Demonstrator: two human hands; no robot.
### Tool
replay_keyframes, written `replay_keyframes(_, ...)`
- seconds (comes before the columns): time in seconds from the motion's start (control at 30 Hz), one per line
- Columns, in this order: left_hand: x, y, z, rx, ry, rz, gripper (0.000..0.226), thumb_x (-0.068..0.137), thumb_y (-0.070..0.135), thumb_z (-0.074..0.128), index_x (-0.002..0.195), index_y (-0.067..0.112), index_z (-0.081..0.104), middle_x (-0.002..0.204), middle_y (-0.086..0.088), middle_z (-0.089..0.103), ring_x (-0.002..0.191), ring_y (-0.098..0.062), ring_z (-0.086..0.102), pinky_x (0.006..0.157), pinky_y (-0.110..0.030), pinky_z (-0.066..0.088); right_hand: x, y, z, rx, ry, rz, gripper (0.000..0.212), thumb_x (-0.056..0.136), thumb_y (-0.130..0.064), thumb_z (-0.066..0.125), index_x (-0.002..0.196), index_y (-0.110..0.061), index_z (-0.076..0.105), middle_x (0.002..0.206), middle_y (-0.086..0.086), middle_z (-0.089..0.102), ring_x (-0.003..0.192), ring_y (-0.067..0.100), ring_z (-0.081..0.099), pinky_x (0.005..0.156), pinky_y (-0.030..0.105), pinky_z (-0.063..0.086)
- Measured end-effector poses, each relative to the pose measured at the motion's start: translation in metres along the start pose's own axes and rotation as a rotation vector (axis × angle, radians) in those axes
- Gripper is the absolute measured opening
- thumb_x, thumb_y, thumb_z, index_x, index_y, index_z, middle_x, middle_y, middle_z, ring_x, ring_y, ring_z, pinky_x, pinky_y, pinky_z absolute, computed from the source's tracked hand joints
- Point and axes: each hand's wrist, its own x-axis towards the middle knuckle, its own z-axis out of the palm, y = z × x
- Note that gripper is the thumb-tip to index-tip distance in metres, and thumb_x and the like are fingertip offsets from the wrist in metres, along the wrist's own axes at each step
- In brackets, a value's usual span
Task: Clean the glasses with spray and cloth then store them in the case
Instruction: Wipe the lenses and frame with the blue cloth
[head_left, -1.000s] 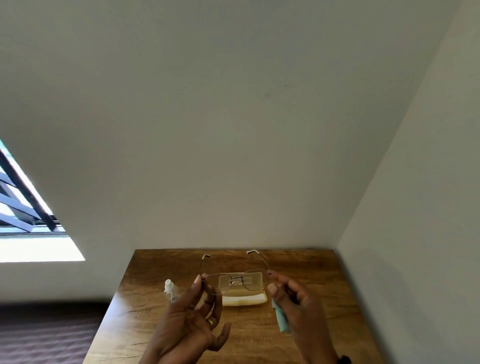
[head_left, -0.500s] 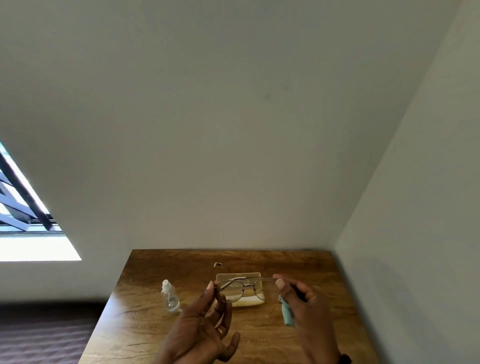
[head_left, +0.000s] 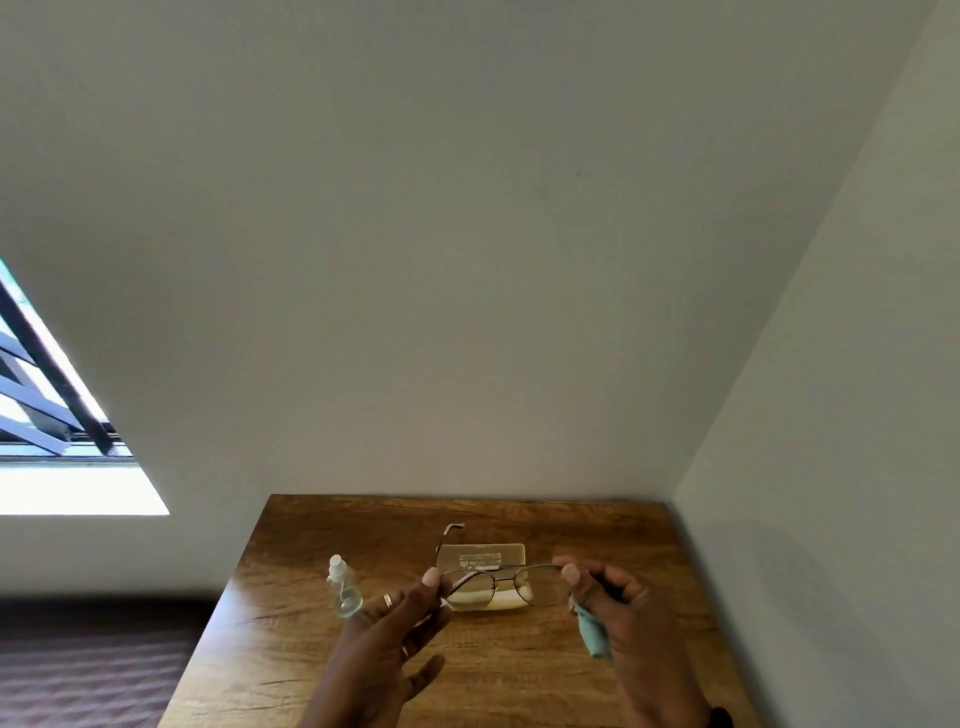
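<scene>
Left hand (head_left: 389, 639): raised over the desk, thumb and forefinger pinching the left end of the glasses, remaining fingers loosely spread below; a ring (head_left: 387, 600) on one finger. Right hand (head_left: 631, 623): thumb and forefinger pinching the right end of the frame, the other fingers curled around a cloth (head_left: 593, 636), teal, which hangs down from the palm. Glasses (head_left: 502, 573): thin metal frame, clear lenses, held level between both hands above the desk and in front of the case; one temple arm sticks out away from the person, its hooked tip showing above the case's left corner; how the other temple lies cannot be made out. Case (head_left: 480, 555): pale, open, lid standing up at the back with small print inside, base partly seen through the lenses; it sits on the desk beyond the hands. Spray bottle (head_left: 343, 588): small, clear, white-capped, upright on the desk to the left of the case, apart from it. Desk (head_left: 519, 680): wood-grain top, set into a corner of plain light walls. Window (head_left: 57, 415): at far left, dark bars, bright sill.
</scene>
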Motion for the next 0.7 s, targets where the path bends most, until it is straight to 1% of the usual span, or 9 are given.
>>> replay_keyframes(0.07,0.0023,-0.0009,-0.0018,0.022,0.010,0.019,0.048,0.068,0.032,0.076,0.106,0.001,0.074,0.106,-0.009,0.075,0.106,-0.023,0.065,0.088,-0.044,0.041,0.0008,-0.0003,-0.0004,0.005,-0.009,0.006,0.026,0.066,-0.032,0.071,0.085,-0.016,0.079,0.067,0.004,0.068,0.067,0.017,0.059,0.055,0.021,0.047)
replay_keyframes(0.1,0.0036,-0.0007,-0.0023,0.033,0.017,0.029,0.048,0.067,0.031,0.077,0.104,0.001,0.073,0.104,-0.009,0.076,0.104,-0.023,0.065,0.088,-0.044,0.042,0.0013,-0.0002,-0.0004,0.006,-0.011,0.012,0.026,0.066,-0.032,0.072,0.085,-0.016,0.079,0.067,0.003,0.069,0.067,0.017,0.059,0.055,0.020,0.046)
replay_keyframes(0.2,0.0064,0.0011,-0.0043,0.055,0.015,0.054,0.037,0.067,0.028,0.078,0.094,0.004,0.071,0.096,-0.011,0.076,0.099,-0.025,0.067,0.089,-0.045,0.044,0.0031,0.0015,-0.0005,0.011,-0.005,0.033,0.026,0.065,-0.034,0.073,0.083,-0.017,0.079,0.069,0.004,0.069,0.070,0.020,0.060,0.058,0.024,0.047)
replay_keyframes(0.23,0.0073,0.0015,-0.0047,0.061,0.011,0.060,0.035,0.068,0.028,0.077,0.094,0.005,0.071,0.094,-0.012,0.076,0.097,-0.025,0.068,0.089,-0.045,0.044,0.0038,0.0017,-0.0009,0.012,0.002,0.036,0.025,0.065,-0.034,0.073,0.082,-0.016,0.079,0.070,0.004,0.070,0.071,0.021,0.060,0.060,0.025,0.048)
replay_keyframes(0.33,0.0097,0.0017,-0.0046,0.086,0.004,0.095,0.037,0.070,0.028,0.076,0.099,0.005,0.071,0.090,-0.011,0.077,0.093,-0.025,0.069,0.089,-0.043,0.045,0.0056,-0.0002,-0.0012,0.014,-0.007,0.027,0.022,0.066,-0.033,0.073,0.078,-0.014,0.079,0.075,0.005,0.074,0.076,0.022,0.064,0.060,0.023,0.047)
replay_keyframes(0.43,0.0104,0.0027,-0.0030,0.111,0.017,0.149,0.041,0.069,0.025,0.076,0.106,0.009,0.069,0.090,-0.010,0.078,0.089,-0.025,0.069,0.084,-0.040,0.048,0.0076,0.0003,-0.0016,0.028,-0.001,0.045,0.025,0.065,-0.033,0.074,0.080,-0.014,0.080,0.073,0.007,0.072,0.073,0.021,0.062,0.056,0.020,0.046)
replay_keyframes(0.53,0.0098,0.0033,-0.0008,0.145,0.032,0.233,0.038,0.070,0.023,0.074,0.104,0.007,0.072,0.091,-0.012,0.080,0.091,-0.026,0.069,0.084,-0.039,0.049,0.0092,0.0025,-0.0021,0.047,-0.001,0.064,0.026,0.066,-0.032,0.075,0.081,-0.012,0.079,0.081,0.013,0.074,0.082,0.028,0.064,0.062,0.025,0.049)
replay_keyframes(0.63,0.0081,0.0016,0.0017,0.173,0.040,0.309,0.035,0.073,0.022,0.073,0.103,0.006,0.076,0.093,-0.013,0.080,0.095,-0.026,0.069,0.083,-0.037,0.049,0.0088,0.0029,-0.0022,0.061,-0.002,0.088,0.026,0.066,-0.032,0.075,0.083,-0.013,0.080,0.074,0.010,0.071,0.077,0.025,0.060,0.057,0.027,0.045)
replay_keyframes(0.7,0.0080,0.0009,0.0025,0.181,0.047,0.341,0.033,0.075,0.021,0.073,0.104,0.006,0.077,0.095,-0.013,0.080,0.097,-0.025,0.069,0.083,-0.036,0.050,0.0090,0.0031,-0.0023,0.055,-0.006,0.094,0.024,0.067,-0.032,0.075,0.083,-0.014,0.080,0.071,0.006,0.069,0.078,0.024,0.060,0.060,0.029,0.045)
